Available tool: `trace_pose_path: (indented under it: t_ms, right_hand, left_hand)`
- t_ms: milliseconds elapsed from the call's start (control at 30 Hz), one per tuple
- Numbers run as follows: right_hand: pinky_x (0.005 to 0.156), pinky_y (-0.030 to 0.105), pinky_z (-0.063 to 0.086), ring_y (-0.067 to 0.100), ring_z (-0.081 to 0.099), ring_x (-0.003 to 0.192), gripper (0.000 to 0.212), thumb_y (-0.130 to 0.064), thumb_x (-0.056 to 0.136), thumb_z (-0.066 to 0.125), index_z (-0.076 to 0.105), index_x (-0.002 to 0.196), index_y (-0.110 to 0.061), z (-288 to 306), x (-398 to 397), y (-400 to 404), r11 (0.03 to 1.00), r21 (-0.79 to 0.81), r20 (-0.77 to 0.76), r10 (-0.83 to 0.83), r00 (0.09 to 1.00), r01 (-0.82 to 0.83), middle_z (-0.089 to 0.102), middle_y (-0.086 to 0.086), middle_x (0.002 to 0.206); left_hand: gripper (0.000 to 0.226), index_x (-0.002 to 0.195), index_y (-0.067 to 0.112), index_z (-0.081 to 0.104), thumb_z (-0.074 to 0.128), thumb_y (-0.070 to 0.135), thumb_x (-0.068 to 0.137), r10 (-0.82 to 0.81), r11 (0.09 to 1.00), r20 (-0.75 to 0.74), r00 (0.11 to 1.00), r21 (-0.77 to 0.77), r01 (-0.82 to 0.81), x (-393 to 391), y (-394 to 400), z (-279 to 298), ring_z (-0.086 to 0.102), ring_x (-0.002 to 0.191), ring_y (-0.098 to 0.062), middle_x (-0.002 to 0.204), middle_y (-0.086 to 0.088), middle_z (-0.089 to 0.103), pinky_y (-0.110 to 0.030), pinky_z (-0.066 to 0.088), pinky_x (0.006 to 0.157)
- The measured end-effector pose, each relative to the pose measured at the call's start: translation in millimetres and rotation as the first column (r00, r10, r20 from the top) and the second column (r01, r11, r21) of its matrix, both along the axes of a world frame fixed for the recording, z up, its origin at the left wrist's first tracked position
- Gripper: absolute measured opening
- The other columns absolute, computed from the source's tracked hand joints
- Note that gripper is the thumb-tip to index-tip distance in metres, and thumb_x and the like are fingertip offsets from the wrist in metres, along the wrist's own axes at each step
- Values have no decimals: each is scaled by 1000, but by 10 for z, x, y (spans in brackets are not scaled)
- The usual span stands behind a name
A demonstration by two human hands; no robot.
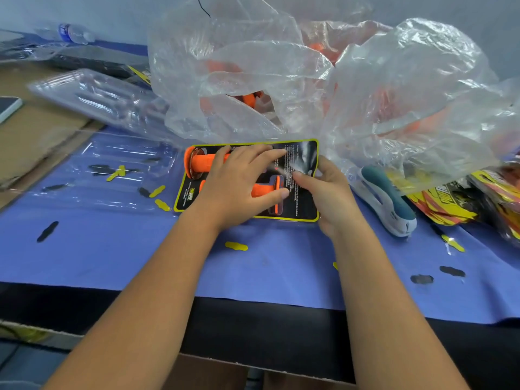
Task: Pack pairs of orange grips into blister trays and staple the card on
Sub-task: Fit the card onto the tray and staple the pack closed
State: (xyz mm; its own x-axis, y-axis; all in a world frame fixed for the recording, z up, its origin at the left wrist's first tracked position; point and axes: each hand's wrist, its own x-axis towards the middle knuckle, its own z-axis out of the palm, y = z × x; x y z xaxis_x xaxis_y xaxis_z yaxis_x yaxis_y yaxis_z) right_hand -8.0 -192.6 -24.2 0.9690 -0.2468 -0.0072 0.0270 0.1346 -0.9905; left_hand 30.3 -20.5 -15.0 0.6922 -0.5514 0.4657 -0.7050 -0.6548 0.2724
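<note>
Card: glossy black, yellow-edged, flat on blue worktop, long axis left-right; two orange grips on it, ribbed, probably under a clear blister; left hand presses flat on top, fingers spread straight; right hand pinches card's right edge; stapler, teal-white, just right of that hand, nearer it; crinkled bags behind.

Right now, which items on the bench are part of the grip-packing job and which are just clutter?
In use:
- left hand, flat on the pack
- right hand, pinching the card's right edge
- card
- orange grips
- stapler
- bag of grips
- spare blister trays
- printed cards

Lying about:
- water bottle
- phone
- punched scraps
</note>
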Motion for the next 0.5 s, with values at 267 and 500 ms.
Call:
trace_pose_path:
  t_ms: [267,500]
  right_hand:
    - [64,32,59,9,66,65,25,4,91,57,65,92,-20,-35,8,-212,928,60,55,-371,927,368,71,-8,75]
    - [54,25,55,4,68,63,17,-2,93,59,65,96,-18,-69,32,-239,928,28,8,-372,928,372,71,-7,79]
  left_hand:
    - [30,111,10,68,52,22,88,350,880,17,937,-349,-322,152,166,-8,58,98,-36,107,-16,62,-45,46,83]
    - [56,138,8,38,57,24,88,623,525,-502,600,-300,-796,356,505,-154,39,123,-39,139,-19,33,-41,37,96]
